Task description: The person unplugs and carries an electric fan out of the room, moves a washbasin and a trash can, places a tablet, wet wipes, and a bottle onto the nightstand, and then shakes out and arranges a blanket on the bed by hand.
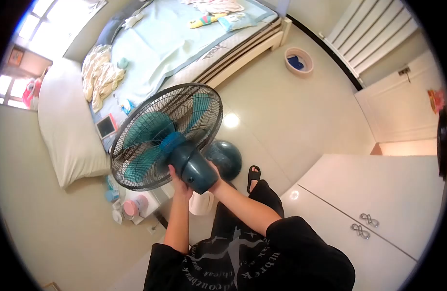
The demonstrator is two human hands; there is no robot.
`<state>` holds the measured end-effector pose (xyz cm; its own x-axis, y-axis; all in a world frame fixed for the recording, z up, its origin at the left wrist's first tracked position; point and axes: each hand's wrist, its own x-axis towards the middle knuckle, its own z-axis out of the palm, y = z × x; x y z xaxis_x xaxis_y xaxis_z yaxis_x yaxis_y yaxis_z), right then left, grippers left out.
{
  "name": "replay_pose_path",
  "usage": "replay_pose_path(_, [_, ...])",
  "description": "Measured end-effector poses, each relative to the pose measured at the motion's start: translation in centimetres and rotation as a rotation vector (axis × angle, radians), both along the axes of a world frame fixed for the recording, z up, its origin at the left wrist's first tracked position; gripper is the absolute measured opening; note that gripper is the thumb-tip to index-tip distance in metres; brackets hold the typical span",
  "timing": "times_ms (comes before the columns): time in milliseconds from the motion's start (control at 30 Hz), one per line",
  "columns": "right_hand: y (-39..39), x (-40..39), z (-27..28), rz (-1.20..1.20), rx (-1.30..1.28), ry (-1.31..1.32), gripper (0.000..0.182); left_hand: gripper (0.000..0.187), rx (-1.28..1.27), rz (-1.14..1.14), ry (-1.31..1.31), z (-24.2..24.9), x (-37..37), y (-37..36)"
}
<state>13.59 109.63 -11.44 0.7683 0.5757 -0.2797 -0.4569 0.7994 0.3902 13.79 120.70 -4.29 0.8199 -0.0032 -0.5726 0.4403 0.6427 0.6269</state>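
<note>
A standing electric fan with a dark teal motor housing is between my two hands. Its round black wire cage, with teal blades inside, faces the bed. My left hand grips the housing's left side, thumb up along it. Against the right side and underside presses my right hand, its fingers mostly hidden by the housing. Below, the round dark fan base shows on the floor; the pole is hidden behind the fan head.
A bed with a light blue sheet lies ahead. A leaning white headboard cushion is at left, above a bedside table bearing a pink jar. White cabinets stand at right, and a pink basin sits farther off.
</note>
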Motion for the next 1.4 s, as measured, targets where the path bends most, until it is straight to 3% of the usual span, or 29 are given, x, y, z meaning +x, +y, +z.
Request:
replay_pose_path(167, [-3.2, 1.7, -2.3, -0.063, -0.005, -0.088, 0.047, 0.086, -0.021, -0.049, -0.009, 0.5, 1.5, -4.9])
replay_pose_path(467, [-23.5, 5.9, 6.0, -0.331, -0.197, -0.363, 0.048, 0.080, 0.039, -0.232, -0.023, 4.4, 6.8, -24.8])
replay_pose_path(567, [-30.0, 6.2, 6.4, -0.376, -0.161, -0.335, 0.057, 0.082, 0.114, -0.305, -0.019, 6.5, 8.3, -32.5])
replay_pose_path(667, [-35.7, 6.4, 5.9, -0.511, 0.064, -0.251, 0.064, 0.086, 0.101, -0.379, -0.015, 7.4, 9.8, -39.2])
replay_pose_path(733, [-40.0, 6.3, 7.5, -0.581, -0.308, -0.312, 0.067, 0.087, 0.079, -0.440, -0.018, 7.9, 10.8, -43.6])
replay_pose_path(800, [-44.0, 6.2, 8.1, -0.664, -0.315, -0.329, 0.064, 0.087, 0.048, -0.522, -0.019, 8.6, 11.5, -47.8])
replay_pose_path(833, [-46.3, 6.4, 7.9, -0.713, -0.132, -0.336, 0.059, 0.086, 0.030, -0.572, -0.025, 9.4, 11.9, -50.3])
replay_pose_path(900, [-50.8, 6.9, 7.2, -0.802, -0.012, -0.356, 0.054, 0.085, 0.011, -0.663, -0.058, 10.3, 12.7, -55.4])
replay_pose_path(1000, [-58.1, 7.6, 6.9, -0.927, -0.300, -0.348, 0.058, 0.084, 0.002, -0.784, -0.133, 10.4, 13.9, -63.1])
replay_pose_path(1133, [-68.7, 7.8, 11.3, -1.069, -0.704, -0.204, 0.069, 0.084, -0.050, -0.945, -0.178, 10.6, 15.6, -74.0])
replay_pose_path(1167, [-71.2, 7.9, 11.7, -1.088, -0.910, -0.177, 0.067, 0.084, -0.078, -0.987, -0.182, 11.0, 16.0, -76.8])
replay_pose_path(1233, [-76.2, 8.0, 13.0, -1.087, -1.331, -0.065, 0.062, 0.084, -0.131, -1.116, -0.186, 10.9, 17.2, -81.9])
replay_pose_path(1267, [-78.9, 8.3, 14.2, -0.976, -1.864, 0.012, 0.059, 0.083, -0.157, -1.172, -0.192, 10.6, 17.9, -84.7])
replay_pose_path(1333, [-84.1, 8.3, 15.4, -0.555, -2.680, 0.188, 0.071, 0.084, -0.185, -1.250, -0.226, 10.3, 18.9, -90.4])
replay_pose_path(1400, [-88.3, 9.0, 14.9, -0.927, -2.496, 0.270, 0.054, 0.085, -0.201, -1.350, -0.211, 11.7, 19.2, -95.6])
